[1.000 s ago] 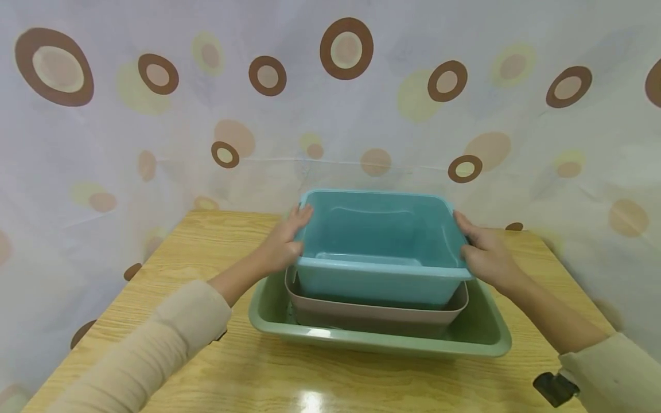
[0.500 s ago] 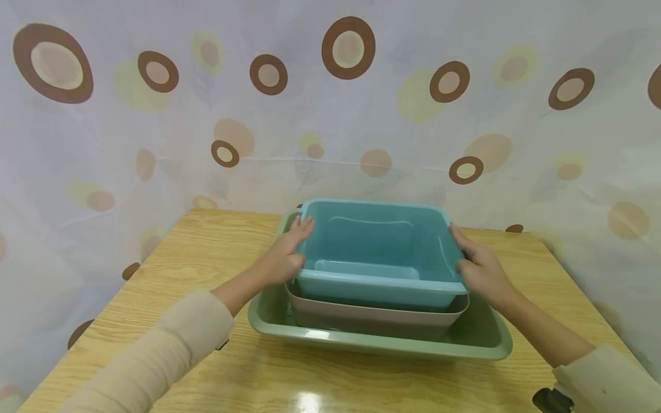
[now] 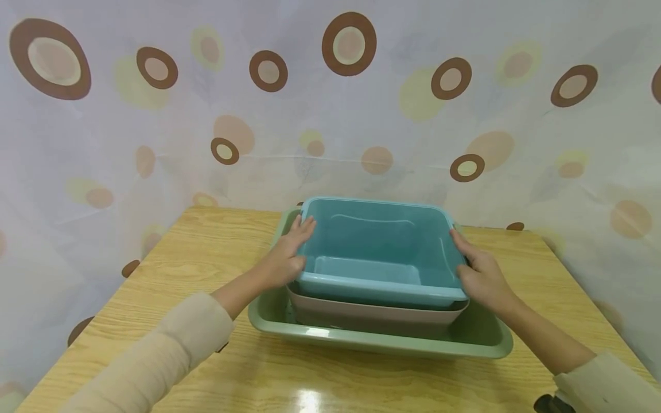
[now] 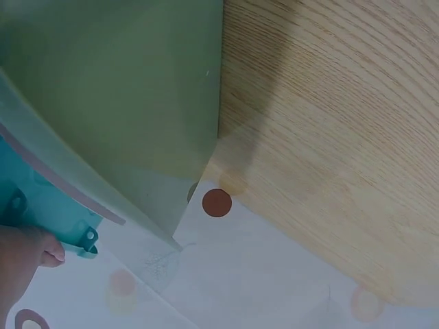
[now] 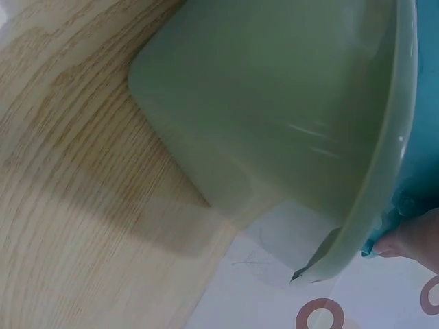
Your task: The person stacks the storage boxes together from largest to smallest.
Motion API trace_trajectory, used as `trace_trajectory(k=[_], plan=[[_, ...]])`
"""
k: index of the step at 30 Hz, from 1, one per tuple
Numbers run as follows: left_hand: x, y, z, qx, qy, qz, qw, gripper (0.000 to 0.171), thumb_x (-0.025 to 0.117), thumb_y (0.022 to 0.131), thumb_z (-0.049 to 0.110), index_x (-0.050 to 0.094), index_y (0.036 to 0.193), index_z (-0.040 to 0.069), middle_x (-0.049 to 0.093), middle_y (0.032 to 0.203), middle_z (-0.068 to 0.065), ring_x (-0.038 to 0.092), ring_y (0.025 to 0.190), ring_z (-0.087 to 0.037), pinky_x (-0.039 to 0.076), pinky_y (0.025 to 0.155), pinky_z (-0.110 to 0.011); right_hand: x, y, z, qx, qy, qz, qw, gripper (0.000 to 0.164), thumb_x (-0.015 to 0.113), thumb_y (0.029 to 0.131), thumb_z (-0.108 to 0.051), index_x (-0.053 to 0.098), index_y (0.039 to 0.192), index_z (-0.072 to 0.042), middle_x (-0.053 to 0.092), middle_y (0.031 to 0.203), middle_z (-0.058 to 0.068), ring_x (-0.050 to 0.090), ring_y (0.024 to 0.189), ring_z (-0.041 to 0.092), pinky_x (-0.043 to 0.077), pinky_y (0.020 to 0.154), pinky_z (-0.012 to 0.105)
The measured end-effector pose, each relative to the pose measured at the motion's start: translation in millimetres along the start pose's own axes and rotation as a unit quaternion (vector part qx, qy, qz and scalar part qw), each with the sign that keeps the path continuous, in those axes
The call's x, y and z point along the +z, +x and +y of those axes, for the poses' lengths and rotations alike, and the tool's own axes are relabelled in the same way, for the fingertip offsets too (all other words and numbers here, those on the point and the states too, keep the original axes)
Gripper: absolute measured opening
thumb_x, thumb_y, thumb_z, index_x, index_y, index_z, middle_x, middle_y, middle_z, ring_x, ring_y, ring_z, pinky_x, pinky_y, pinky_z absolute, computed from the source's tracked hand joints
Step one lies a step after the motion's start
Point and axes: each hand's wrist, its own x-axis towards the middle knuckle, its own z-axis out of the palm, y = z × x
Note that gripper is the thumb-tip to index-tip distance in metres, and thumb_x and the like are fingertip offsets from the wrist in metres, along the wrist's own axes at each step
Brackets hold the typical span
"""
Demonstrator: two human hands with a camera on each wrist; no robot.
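Note:
A blue plastic basin sits inside a pinkish-grey basin, and both stand in a larger green basin. My left hand grips the blue basin's left rim, its fingertips showing above the edge. On the opposite side my right hand holds the right rim. In the left wrist view part of the left hand shows at the blue rim, beyond the green wall. The right wrist view catches the right thumb area against the blue rim. The undersides of the inner basins are hidden.
The basins stand on a wooden table with a light yellow grain. A pale curtain printed with brown and yellow circles hangs behind the table and along both sides.
The blue basin has gone down, deeper into the pinkish-grey one, with both hands on its rims. Most of this drop came in the first half second. The green basin has stayed put.

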Motion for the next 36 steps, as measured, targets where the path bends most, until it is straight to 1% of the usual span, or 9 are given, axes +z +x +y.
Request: trace_trajectory(k=[7, 14, 17, 22, 25, 27, 30, 34, 36], plan=[[1.5, -2.4, -0.9, -0.013, 0.010, -0.003, 0.9999, 0.070, 0.036, 0.074, -0.004, 0.019, 0.141, -0.014, 0.011, 0.152, -0.027, -0.003, 0.142, -0.042, 0.005, 0.114, -0.057, -0.5, 1.1, -1.9, 0.002, -0.028, -0.020, 0.999, 0.065, 0.035, 0.085, 0.004, 0.010, 0.144, 0.007, 0.008, 0.151, 0.028, 0.009, 0.139, 0.045, 0.014, 0.110, 0.060], [2.4, -4.6, 1.5, 0.000, -0.012, 0.007, 0.9999, 0.073, 0.036, 0.072, 0.000, 0.017, 0.141, -0.015, 0.008, 0.152, -0.029, -0.005, 0.142, -0.042, 0.002, 0.114, -0.057, -4.1, 0.5, -5.4, 0.008, -0.034, -0.047, 0.998, 0.065, 0.034, 0.088, 0.001, 0.003, 0.145, 0.005, 0.000, 0.152, 0.026, 0.002, 0.140, 0.043, 0.009, 0.111, 0.059], [2.4, -4.7, 2.5, -0.014, -0.007, 0.004, 0.9999, 0.073, 0.038, 0.074, 0.002, 0.014, 0.141, -0.015, 0.004, 0.152, -0.028, -0.005, 0.142, -0.042, 0.002, 0.114, -0.056, -4.9, 0.1, -5.1, 0.008, -0.040, -0.053, 0.998, 0.065, 0.036, 0.090, -0.001, 0.002, 0.145, 0.006, -0.001, 0.152, 0.025, 0.002, 0.140, 0.043, 0.009, 0.111, 0.060], [2.5, -6.2, 4.3, -0.059, 0.046, -0.014, 0.9971, 0.069, 0.042, 0.089, 0.017, 0.011, 0.145, -0.009, -0.002, 0.154, -0.024, -0.009, 0.141, -0.042, -0.001, 0.114, -0.058, -7.9, 0.5, -2.2, -0.017, -0.078, -0.073, 0.994, 0.065, 0.040, 0.094, -0.008, 0.002, 0.143, 0.012, -0.001, 0.151, 0.031, 0.000, 0.140, 0.046, 0.008, 0.110, 0.063], [2.2, -9.3, 6.6, -0.067, 0.108, -0.019, 0.9917, 0.066, 0.039, 0.096, 0.032, 0.015, 0.147, -0.002, 0.004, 0.154, -0.023, -0.007, 0.141, -0.043, 0.000, 0.113, -0.059, -9.9, 0.7, -1.4, -0.038, -0.112, -0.078, 0.990, 0.063, 0.040, 0.097, -0.015, 0.008, 0.142, 0.015, 0.004, 0.149, 0.035, 0.003, 0.138, 0.050, 0.010, 0.107, 0.065], [1.7, -11.9, 8.9, -0.067, 0.148, -0.016, 0.9866, 0.065, 0.038, 0.097, 0.039, 0.020, 0.147, 0.002, 0.010, 0.154, -0.021, -0.001, 0.141, -0.044, 0.004, 0.113, -0.060, -10.1, -0.8, -1.7, -0.043, -0.131, -0.062, 0.989, 0.061, 0.039, 0.098, -0.022, 0.015, 0.141, 0.015, 0.011, 0.148, 0.036, 0.009, 0.137, 0.051, 0.014, 0.106, 0.066], [0.7, -15.0, 10.9, -0.061, 0.193, -0.006, 0.9793, 0.063, 0.038, 0.096, 0.043, 0.028, 0.146, 0.006, 0.021, 0.152, -0.021, 0.011, 0.140, -0.045, 0.011, 0.113, -0.058, -9.3, -5.9, -2.9, -0.056, -0.141, -0.012, 0.988, 0.057, 0.038, 0.099, -0.027, 0.029, 0.139, 0.012, 0.025, 0.145, 0.034, 0.021, 0.134, 0.051, 0.021, 0.104, 0.065], [-1.1, -20.7, 9.0, -0.039, 0.232, 0.015, 0.9719, 0.062, 0.042, 0.093, 0.043, 0.035, 0.143, 0.007, 0.030, 0.149, -0.021, 0.020, 0.138, -0.045, 0.018, 0.112, -0.059, -8.6, -15.7, -4.4, -0.085, -0.140, 0.065, 0.984, 0.050, 0.045, 0.097, -0.027, 0.044, 0.133, 0.008, 0.041, 0.138, 0.030, 0.035, 0.128, 0.049, 0.030, 0.099, 0.064], [-2.4, -24.6, 6.9, -0.021, 0.251, 0.032, 0.9673, 0.063, 0.044, 0.092, 0.044, 0.037, 0.142, 0.008, 0.032, 0.148, -0.021, 0.023, 0.138, -0.044, 0.020, 0.111, -0.059, -9.4, -19.5, -3.9, -0.107, -0.144, 0.100, 0.979, 0.047, 0.050, 0.095, -0.025, 0.049, 0.130, 0.005, 0.048, 0.133, 0.029, 0.041, 0.124, 0.048, 0.033, 0.095, 0.063]])
